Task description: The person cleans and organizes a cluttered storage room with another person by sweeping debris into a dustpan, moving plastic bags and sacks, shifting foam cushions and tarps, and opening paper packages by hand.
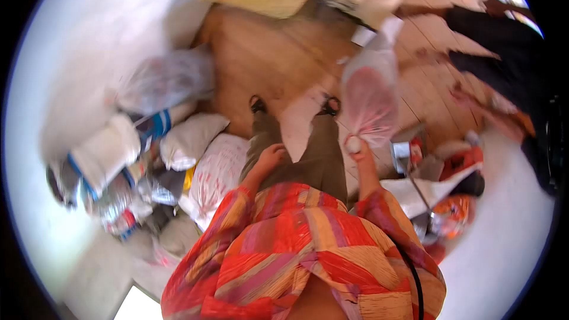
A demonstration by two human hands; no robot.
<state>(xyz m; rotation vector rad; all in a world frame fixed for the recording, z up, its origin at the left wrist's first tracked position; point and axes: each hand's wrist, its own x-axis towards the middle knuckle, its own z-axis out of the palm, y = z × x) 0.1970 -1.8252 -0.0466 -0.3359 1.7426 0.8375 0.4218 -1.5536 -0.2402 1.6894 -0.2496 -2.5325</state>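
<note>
There it was: the right hand (361,152) had its grip clenched on the gathered neck of the pinkish plastic bag (370,104), out in front! The left hand (272,157), loose and seemingly empty, hung near the trouser leg (266,129). One bag in hand, then; the red-printed sack (217,169) and clear bag (172,80) lay unhandled.

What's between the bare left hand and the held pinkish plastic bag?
Olive cloth trouser legs, with pale floor between them, show in the head view.
</note>
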